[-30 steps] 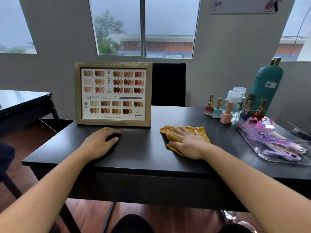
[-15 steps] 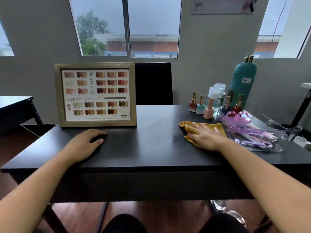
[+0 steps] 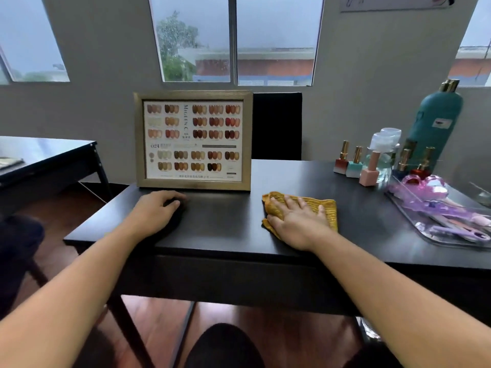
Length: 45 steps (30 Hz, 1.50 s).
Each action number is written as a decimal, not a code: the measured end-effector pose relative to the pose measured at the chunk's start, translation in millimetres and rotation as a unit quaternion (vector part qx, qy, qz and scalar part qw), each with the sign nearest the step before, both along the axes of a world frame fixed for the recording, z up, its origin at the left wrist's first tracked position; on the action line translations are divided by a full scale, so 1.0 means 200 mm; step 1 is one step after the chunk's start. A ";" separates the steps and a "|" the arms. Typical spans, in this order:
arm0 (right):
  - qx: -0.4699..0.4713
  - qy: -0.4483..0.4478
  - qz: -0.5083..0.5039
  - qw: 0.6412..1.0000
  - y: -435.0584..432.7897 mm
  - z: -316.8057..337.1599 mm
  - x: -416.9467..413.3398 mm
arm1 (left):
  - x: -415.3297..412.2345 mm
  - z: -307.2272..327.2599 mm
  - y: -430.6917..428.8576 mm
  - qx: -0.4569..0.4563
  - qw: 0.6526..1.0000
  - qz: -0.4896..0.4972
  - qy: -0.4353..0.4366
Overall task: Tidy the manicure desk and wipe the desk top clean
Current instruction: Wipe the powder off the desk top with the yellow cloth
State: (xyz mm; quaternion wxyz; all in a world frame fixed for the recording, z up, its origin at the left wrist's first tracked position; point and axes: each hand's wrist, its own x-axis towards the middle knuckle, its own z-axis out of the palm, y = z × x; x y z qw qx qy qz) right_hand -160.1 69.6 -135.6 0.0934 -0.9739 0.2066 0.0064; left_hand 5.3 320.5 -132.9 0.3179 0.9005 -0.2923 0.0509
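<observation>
Spreading straight fingers point(image 3: 289, 203), the right hand point(image 3: 297, 224) presses a yellow cloth point(image 3: 325, 208) on the black counter point(image 3: 225, 224); the left hand point(image 3: 154, 211) rests relaxed, grey-walled windows point(image 3: 276, 41) behind.

The left hand point(image 3: 155, 212) rests palm down with fingers loosely curled; the right hand point(image 3: 299, 221) lies flat, its fingers straight and spread.

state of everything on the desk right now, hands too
right hand, fingers straight, pressing yellow cloth
yellow cloth, bunched, on desk
left hand, resting on desk, fingers loosely curled
framed colour chart, upright
teal bottle, upright, capped
polish bottles, upright, capped
clear tray, holding tools
</observation>
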 end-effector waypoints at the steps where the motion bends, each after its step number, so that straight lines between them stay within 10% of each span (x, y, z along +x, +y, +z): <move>1: -0.001 0.001 0.009 1.000 0.05 0.00 0.02 | 0.01 0.00 0.04 0.012 1.000 0.008 -0.003; 26: 0.093 -0.005 0.388 0.917 0.53 0.08 0.29 | 0.13 -0.05 0.30 -0.096 0.991 0.077 0.056; 39: 0.188 -0.118 0.214 0.951 -0.24 0.09 -0.33 | -0.05 0.01 -0.06 -0.024 0.999 -0.015 0.018; 45: 0.033 -0.059 -0.025 0.997 -0.37 0.05 -0.27 | -0.17 0.02 -0.30 0.007 0.999 -0.045 0.018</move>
